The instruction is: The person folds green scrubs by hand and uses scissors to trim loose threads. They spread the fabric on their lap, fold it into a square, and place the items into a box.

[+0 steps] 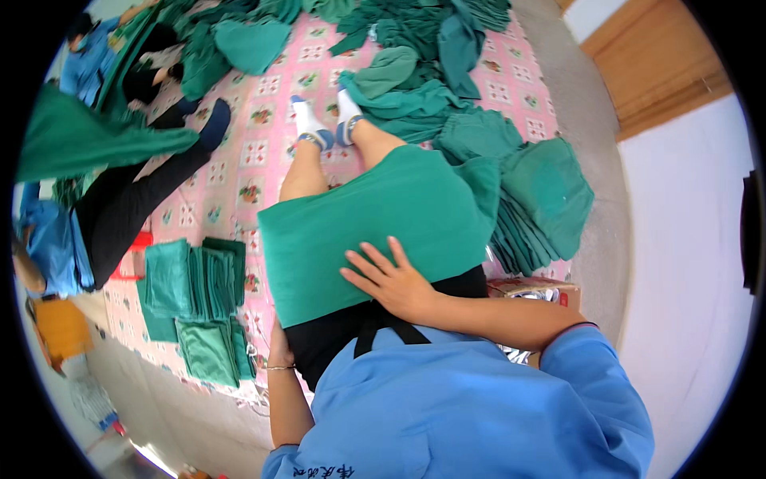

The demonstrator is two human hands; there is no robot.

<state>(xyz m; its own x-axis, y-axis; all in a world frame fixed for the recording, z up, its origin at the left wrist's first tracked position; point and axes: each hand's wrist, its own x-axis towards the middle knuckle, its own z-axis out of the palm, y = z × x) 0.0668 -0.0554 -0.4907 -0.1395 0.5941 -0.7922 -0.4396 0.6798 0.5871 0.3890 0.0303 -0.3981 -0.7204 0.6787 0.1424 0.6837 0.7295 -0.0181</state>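
Note:
A folded green cloth (359, 239) lies across my lap and thighs, its right end bunched in loose folds. My right hand (392, 281) rests flat on the cloth near its lower edge, fingers spread, holding nothing. Beside my left hip, at the cloth's lower left corner, is my left hand (280, 347); its fingers are mostly hidden, so I cannot tell whether it grips anything. To the left stand stacks of folded green cloths (209, 281), with another folded stack (209, 353) just below them. A taller pile of folded green cloths (547, 197) leans at the right.
Loose green cloths (407, 90) are heaped beyond my feet on a pink patterned floor covering (257, 149). A co-worker's outstretched legs (149, 185) are at the left, another person (90, 60) at the upper left. An open cardboard box (568, 293) sits by my right hip.

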